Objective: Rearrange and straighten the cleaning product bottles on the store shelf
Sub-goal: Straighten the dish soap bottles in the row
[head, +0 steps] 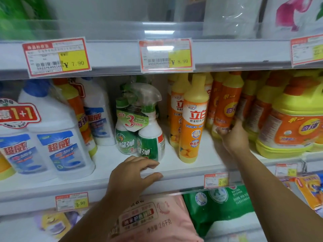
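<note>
On the middle shelf [183, 169] stand rows of cleaning bottles. My right hand [235, 135] grips the lower part of an orange-and-yellow dish soap bottle [226, 105] right of centre, which leans slightly. A tall yellow dish soap bottle [194, 123] stands upright in front, to its left. A wrapped twin pack of green-and-white spray cleaner [139, 126] stands at the centre. My left hand [132, 179] rests on the shelf's front edge just below that pack, fingers apart, holding nothing.
White toilet cleaner bottles [61, 137] with a 1+1 label fill the left side. Large orange-and-yellow jugs [290, 123] crowd the right. Price tags [56, 56] hang on the upper shelf rail. Pink [153, 219] and green [218, 205] detergent bags lie on the shelf below.
</note>
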The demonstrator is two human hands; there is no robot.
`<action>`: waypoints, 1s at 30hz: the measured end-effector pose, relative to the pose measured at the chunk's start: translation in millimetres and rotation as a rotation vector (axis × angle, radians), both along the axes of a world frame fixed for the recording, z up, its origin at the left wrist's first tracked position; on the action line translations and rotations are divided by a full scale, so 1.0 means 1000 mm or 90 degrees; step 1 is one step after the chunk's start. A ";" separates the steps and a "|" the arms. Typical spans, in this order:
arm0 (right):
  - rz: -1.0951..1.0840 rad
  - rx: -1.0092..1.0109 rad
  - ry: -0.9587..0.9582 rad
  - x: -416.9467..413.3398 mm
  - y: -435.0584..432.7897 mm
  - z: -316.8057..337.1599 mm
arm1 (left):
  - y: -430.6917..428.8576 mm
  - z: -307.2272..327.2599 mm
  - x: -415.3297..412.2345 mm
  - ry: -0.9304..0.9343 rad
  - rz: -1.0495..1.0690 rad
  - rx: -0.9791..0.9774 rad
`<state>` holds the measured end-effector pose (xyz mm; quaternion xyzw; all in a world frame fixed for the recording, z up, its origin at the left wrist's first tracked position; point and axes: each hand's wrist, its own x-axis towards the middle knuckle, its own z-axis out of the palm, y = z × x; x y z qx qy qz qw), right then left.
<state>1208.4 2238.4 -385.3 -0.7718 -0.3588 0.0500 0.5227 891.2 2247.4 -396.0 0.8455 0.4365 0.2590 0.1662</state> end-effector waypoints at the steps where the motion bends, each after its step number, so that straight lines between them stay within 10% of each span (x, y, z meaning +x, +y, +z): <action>1: 0.000 -0.015 -0.001 -0.001 -0.001 0.001 | 0.000 0.000 0.000 -0.001 0.000 -0.001; 9: -0.087 0.059 -0.080 -0.024 -0.023 0.017 | -0.002 0.002 -0.004 -0.015 -0.016 -0.007; 18: 0.317 0.050 0.104 -0.120 -0.061 0.017 | -0.007 0.006 -0.019 -0.041 -0.024 -0.008; 30: 0.093 -0.014 0.007 -0.097 -0.038 0.009 | 0.005 0.003 -0.031 -0.058 0.016 -0.015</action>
